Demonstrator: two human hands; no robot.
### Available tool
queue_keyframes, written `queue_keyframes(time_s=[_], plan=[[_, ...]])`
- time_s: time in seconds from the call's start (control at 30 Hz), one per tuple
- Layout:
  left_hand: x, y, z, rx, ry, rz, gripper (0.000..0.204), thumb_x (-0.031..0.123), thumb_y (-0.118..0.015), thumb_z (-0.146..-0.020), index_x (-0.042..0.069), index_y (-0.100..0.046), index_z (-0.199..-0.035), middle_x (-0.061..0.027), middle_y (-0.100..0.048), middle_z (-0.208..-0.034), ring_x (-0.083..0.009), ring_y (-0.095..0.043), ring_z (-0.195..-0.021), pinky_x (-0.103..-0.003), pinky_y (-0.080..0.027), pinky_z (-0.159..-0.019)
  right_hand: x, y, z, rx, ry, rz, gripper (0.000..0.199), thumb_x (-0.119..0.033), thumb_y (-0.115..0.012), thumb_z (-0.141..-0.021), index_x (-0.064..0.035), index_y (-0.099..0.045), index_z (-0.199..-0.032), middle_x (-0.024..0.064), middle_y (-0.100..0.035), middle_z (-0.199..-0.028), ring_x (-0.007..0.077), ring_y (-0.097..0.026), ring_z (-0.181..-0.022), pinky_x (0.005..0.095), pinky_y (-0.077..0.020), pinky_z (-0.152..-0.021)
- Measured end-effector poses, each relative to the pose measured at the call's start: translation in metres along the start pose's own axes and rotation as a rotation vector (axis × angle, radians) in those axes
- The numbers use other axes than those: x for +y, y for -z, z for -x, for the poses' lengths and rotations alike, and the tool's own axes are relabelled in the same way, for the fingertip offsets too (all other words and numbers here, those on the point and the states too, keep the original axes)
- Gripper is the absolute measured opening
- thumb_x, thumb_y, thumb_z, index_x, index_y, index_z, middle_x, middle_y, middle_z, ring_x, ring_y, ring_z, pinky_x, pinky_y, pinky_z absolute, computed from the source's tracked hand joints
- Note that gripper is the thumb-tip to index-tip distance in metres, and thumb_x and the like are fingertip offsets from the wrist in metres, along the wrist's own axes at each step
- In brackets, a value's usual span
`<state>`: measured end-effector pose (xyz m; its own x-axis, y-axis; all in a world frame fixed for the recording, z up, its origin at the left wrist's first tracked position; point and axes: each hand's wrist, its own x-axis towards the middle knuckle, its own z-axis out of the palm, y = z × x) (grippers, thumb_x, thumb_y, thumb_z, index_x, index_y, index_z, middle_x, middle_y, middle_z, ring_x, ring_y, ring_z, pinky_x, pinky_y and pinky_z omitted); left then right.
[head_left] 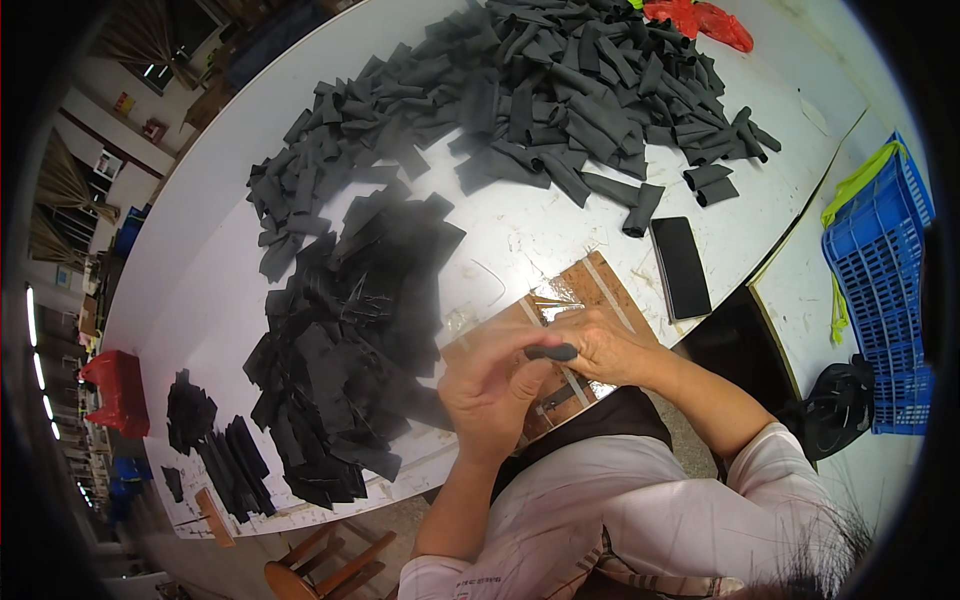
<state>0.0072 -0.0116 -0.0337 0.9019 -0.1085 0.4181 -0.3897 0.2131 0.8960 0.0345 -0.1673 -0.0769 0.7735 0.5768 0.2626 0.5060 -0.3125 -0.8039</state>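
Note:
Just above a wooden board [597,284] at the table's near edge, my two hands meet over a small rolled piece of black fabric [551,353]. My left hand [489,392] curls its fingers and thumb around one end of the piece. From the other side, the bent fingers of my right hand [602,345] grip it, partly hiding it. Pale strips cross the board, and a shiny metal-looking plate [560,295] lies on it behind my hands. Beside my left hand is a heap of flat black fabric pieces [345,350].
Folded dark fabric pieces [590,110] pile along the far side. A black phone [680,268] lies right of the board. A blue plastic basket [880,290] stands at the right, a red bag [115,393] at the left. Below the table is a wooden stool [330,565].

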Motion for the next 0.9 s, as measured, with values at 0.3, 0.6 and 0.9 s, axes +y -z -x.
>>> queue_keyframes(time_s=[0.3, 0.6, 0.9], plan=[[-0.001, 0.008, 0.015, 0.286, 0.181, 0.127, 0.008, 0.004, -0.048, -0.084, -0.003, -0.053, -0.086, -0.0121, -0.058, -0.087, -0.0151, -0.054, -0.077, -0.027, -0.042, -0.075, -0.015, 0.004, -0.002, 0.021, 0.037, 0.177, 0.017, -0.017, -0.055, -0.077, -0.0014, -0.051, -0.071, 0.0129, -0.051, -0.060, 0.0292, -0.051, -0.056, 0.0374, -0.0406, -0.053], [-0.061, 0.076, 0.104, 0.814, 0.360, -0.945, 0.020, 0.015, -0.056, -0.080, -0.004, -0.054, -0.088, -0.0085, -0.054, -0.077, -0.0181, -0.052, -0.074, -0.028, -0.041, -0.067, -0.039, 0.098, -0.079, 0.487, -0.116, 0.269, 0.035, -0.034, -0.043, -0.087, -0.0033, -0.058, -0.080, 0.0048, -0.057, -0.067, 0.0093, -0.053, -0.063, 0.0227, -0.0395, -0.055], [-0.072, 0.107, 0.113, 0.752, 0.435, -1.351, 0.018, 0.016, -0.062, -0.072, 0.003, -0.055, -0.081, -0.0116, -0.053, -0.076, -0.0283, -0.052, -0.075, -0.037, -0.039, -0.065, -0.085, -0.036, -0.001, 0.072, 0.144, 0.052, 0.008, -0.005, -0.058, -0.072, 0.0017, -0.056, -0.069, 0.0125, -0.052, -0.061, 0.0261, -0.051, -0.054, 0.0325, -0.0422, -0.051]])
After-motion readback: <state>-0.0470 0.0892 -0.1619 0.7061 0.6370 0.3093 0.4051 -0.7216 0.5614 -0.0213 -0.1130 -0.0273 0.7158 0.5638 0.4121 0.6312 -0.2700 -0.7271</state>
